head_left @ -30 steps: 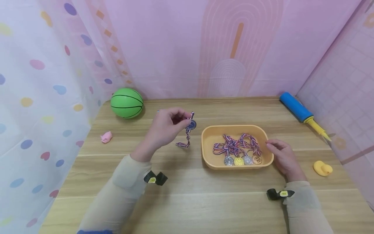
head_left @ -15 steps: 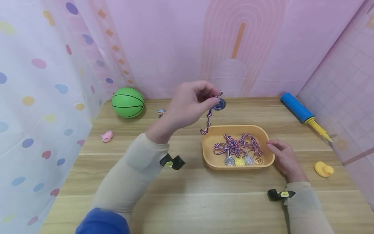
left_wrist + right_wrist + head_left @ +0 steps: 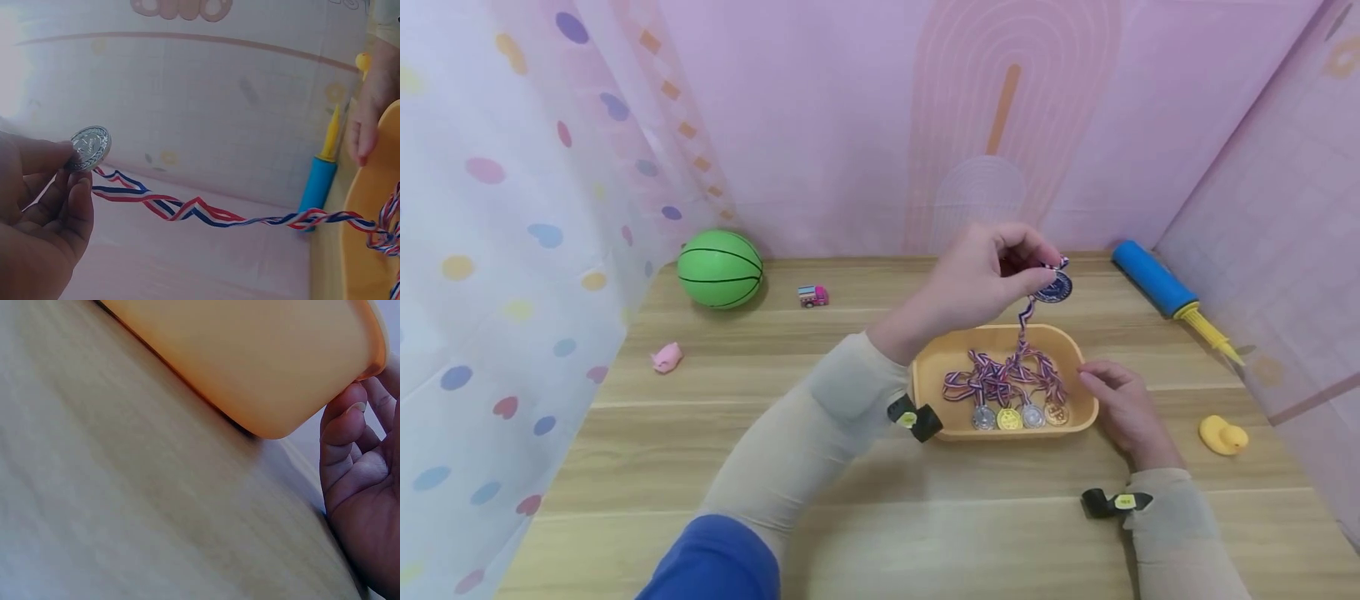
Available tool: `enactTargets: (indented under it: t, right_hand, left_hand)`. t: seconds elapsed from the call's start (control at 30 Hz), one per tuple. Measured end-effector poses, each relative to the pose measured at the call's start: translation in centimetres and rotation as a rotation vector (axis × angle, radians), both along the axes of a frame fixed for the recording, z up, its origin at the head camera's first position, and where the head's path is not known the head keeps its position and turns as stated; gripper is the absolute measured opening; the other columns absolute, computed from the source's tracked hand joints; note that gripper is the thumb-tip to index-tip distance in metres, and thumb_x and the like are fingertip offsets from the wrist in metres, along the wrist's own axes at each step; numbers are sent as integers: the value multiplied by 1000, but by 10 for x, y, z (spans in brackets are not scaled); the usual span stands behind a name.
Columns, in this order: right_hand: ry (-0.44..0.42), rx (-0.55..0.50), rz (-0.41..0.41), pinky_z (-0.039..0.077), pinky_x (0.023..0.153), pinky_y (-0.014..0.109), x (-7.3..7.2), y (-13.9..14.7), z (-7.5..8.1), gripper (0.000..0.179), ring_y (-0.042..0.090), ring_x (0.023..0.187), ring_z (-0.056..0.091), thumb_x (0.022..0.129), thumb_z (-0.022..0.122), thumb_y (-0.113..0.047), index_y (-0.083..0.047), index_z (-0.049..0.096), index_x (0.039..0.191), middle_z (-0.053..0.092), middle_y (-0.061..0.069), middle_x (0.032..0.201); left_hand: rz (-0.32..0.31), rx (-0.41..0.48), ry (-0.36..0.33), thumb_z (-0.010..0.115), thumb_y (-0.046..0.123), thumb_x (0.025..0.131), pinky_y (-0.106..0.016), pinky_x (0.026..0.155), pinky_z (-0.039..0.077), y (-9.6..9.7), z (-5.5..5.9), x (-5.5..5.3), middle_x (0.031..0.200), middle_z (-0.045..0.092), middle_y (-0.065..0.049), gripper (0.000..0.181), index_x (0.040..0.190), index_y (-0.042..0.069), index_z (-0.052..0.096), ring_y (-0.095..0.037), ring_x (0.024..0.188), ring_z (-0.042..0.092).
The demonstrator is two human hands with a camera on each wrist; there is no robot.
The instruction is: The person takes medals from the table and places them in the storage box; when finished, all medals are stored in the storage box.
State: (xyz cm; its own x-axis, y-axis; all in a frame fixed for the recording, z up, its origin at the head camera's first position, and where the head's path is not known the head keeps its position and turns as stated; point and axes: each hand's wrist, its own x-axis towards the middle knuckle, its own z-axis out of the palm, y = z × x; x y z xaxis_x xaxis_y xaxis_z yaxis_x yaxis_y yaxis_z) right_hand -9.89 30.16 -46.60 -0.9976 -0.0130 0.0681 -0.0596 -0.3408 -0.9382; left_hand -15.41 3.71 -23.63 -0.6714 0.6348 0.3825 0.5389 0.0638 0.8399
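Observation:
My left hand [image 3: 988, 279] pinches a silver-coloured medal [image 3: 1054, 287], held up over the far right part of a yellow-orange plastic basin [image 3: 925, 408]. In the left wrist view, the medal's twisted red, white and blue ribbon [image 3: 212, 215] trails down to the ribbons in the basin. Lying along the basin's near side are a gold medal [image 3: 1009, 419], two silver ones and a bronze medal [image 3: 1056, 414], their ribbons tangled behind them. At the basin's right end, my right hand [image 3: 1131, 412] holds the rim between thumb and fingers. In the right wrist view, the thumb [image 3: 347, 415] touches beneath the rim.
A green ball [image 3: 720, 269], a small toy truck [image 3: 812, 296] and a pink pig toy [image 3: 667, 358] are at the left on the wooden table [image 3: 700, 450]. To the right lie a blue and yellow hand pump [image 3: 1157, 279] and a yellow rubber duck [image 3: 1222, 435]. Curtains stand behind.
My left hand has carried the medal rightward and up from the table left of the basin to above it. The toy truck has come into full view. The right hand has stayed at the rim.

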Motion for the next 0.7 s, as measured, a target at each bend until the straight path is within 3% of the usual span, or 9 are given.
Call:
enactTargets:
  t: [0.13, 0.37, 0.53, 0.7]
  right_hand:
    - [3, 4, -5, 49, 82, 21, 1, -1, 0, 27, 11, 95, 57, 94, 54, 6, -12, 74, 94, 67, -2, 99]
    - [2, 34, -15, 49, 84, 21, 0, -1, -1, 26, 12, 97, 57, 94, 55, 5, -12, 73, 94, 66, -2, 99]
    - [-14, 39, -9, 50, 84, 22, -1, 1, -2, 22, 12, 98, 57, 93, 56, 4, -11, 73, 96, 66, -1, 101]
    - [-13, 19, -1, 52, 82, 23, -2, 2, -1, 23, 12, 96, 58, 93, 56, 4, -11, 73, 96, 66, -1, 101]
  left_hand:
    - [2, -25, -81, 66, 6, 90, -24, 67, 51, 10, -21, -6, 88, 65, -3, 7, 97, 4, 67, -15, 76, 58]
    - [70, -105, -180, 70, 6, 87, -24, 68, 52, 6, -79, -21, 84, 67, 1, 4, 90, 9, 67, -12, 74, 61]
    - [82, -291, -167, 70, 5, 86, -22, 68, 52, -12, -108, -31, 82, 66, 1, 4, 89, 7, 68, -11, 74, 60]
    - [62, -468, -82, 69, 5, 86, -19, 70, 51, -28, -123, -38, 82, 67, 0, 4, 90, 4, 68, -10, 75, 62]
